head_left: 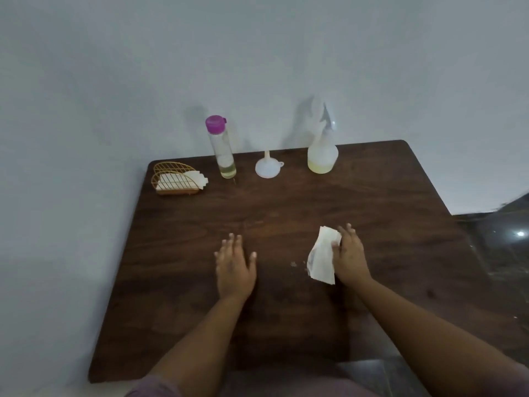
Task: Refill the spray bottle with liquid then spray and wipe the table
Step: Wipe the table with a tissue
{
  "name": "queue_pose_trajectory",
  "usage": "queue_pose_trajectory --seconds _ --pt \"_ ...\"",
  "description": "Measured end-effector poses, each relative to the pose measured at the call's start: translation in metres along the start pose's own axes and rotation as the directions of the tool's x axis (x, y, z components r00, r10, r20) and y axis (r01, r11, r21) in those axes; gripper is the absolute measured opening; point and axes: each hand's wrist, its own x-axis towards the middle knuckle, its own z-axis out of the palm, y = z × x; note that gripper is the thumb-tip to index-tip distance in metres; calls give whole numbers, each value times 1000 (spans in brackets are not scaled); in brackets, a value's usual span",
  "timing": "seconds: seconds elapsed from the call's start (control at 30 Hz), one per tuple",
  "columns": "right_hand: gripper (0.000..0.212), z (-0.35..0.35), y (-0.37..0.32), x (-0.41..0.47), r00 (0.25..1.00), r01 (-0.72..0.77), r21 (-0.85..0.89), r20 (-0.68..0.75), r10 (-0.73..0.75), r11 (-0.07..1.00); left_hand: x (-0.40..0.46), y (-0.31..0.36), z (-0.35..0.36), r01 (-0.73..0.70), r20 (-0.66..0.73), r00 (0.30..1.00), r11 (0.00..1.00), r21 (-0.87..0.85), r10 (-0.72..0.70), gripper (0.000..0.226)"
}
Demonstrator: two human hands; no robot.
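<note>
A translucent spray bottle (pixel 322 151) with pale yellow liquid in its base stands at the back of the dark wooden table (pixel 286 202). A tall clear bottle (pixel 221 149) with a purple cap stands to its left, nearly empty. Between them a white funnel (pixel 266 167) sits upside down. My right hand (pixel 349 256) lies flat on the table and presses a folded white tissue (pixel 322 257) under its fingers and thumb side. My left hand (pixel 234 267) rests flat on the wood, fingers spread, holding nothing.
A gold wire napkin holder (pixel 174 179) with white napkins sits at the back left corner. A pale wall runs behind and to the left. Small white crumbs (pixel 294 264) lie left of the tissue. Dark glossy floor shows to the right.
</note>
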Motion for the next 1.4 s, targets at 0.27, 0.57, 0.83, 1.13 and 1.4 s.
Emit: queue_pose_trajectory --seconds 0.27,0.57,0.83,1.13,1.4 --pt "88 58 -27 -31 899 379 -399 371 -231 835 -36 -33 36 5 3 1000 982 188 -6 72" --pt "79 81 -49 -22 730 678 -438 500 -467 591 -36 -35 37 13 -84 996 992 122 -3 60" --pt "89 -2 55 -9 985 47 -505 168 45 862 -37 -32 36 38 -52 998 990 132 -32 52" --pt "84 85 -30 -115 772 594 -328 490 -405 734 -37 -28 30 52 43 997 988 142 -58 54" --pt "80 5 51 -19 987 66 -494 160 16 867 -41 -24 9 97 213 973 995 -11 -92 62"
